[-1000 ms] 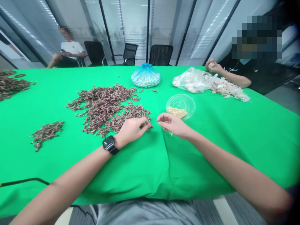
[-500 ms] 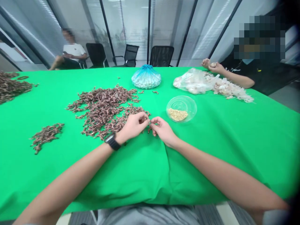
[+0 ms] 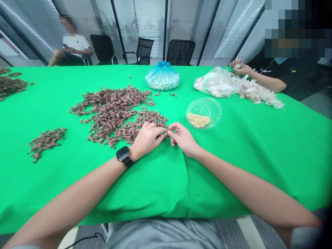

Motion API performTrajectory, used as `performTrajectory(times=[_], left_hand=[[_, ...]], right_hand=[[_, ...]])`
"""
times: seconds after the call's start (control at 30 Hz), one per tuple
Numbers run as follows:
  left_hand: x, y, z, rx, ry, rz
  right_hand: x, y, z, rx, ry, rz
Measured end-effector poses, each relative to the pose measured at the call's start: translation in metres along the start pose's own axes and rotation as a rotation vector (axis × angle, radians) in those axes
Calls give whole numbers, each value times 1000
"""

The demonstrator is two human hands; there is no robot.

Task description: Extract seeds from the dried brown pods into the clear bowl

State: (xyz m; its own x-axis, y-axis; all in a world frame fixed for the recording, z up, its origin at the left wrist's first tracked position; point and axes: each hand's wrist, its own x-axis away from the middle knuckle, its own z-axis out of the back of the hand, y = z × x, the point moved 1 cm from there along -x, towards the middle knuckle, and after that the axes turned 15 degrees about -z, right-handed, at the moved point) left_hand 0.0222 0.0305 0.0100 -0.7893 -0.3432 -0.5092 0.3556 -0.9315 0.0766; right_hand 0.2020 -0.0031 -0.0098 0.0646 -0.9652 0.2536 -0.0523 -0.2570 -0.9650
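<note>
So here's where I'm at: both hands are pulled in close together on the green cloth, right at the near edge of the big pile of little brown twisted pieces. Can't say exactly what those pieces are from up here, they look like small twists of something wrapped.

My left hand, the one with the black smartwatch, and my right hand are both narrow, fingers curled in, with the fingertips almost meeting just off the pile. Honestly the view's poor here: my fingers hide the spot, so I can't tell if there's a piece pinched between them or not. Looks like fiddly fingertip work on one small bit, not scooping.

From the way the pile lies, this looks like one-at-a-time handling, and a spot like this calls for a careful pinch rather than a grab.

Just past my right hand there's a clear round plastic bowl with a shallow layer of golden granules in it. Further up sits a blue plastic bag tied off and full of something pale. There's a smaller brown clump to my left, and another at the far left edge.

Across the corner, a co-worker's hands are up by a clear plastic bag and a heap of pale scraps. Someone's sitting back by the glass wall.
</note>
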Motion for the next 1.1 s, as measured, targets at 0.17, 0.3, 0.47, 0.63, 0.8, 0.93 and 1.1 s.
performTrajectory(times=[0.17,0.3,0.47,0.63,0.8,0.93,1.1], left_hand=[[1,0,-5,29,-2,-25],[0,-1,-5,18,-10,-17],[0,-1,-4,15,4,-3],[0,-2,-4,52,26,25],[0,-2,-4,64,53,28],[0,-2,-4,83,57,43],[0,-2,-4,90,77,48]], right_hand=[[2,-2,1,23,-9,-8],[2,-2,1,26,-13,-16],[-1,-1,1,5,-15,-32],[-2,0,1,40,-37,-49],[-1,0,0,63,-10,-48],[0,-1,1,67,-26,-53],[-1,-1,1,61,-38,-55]])
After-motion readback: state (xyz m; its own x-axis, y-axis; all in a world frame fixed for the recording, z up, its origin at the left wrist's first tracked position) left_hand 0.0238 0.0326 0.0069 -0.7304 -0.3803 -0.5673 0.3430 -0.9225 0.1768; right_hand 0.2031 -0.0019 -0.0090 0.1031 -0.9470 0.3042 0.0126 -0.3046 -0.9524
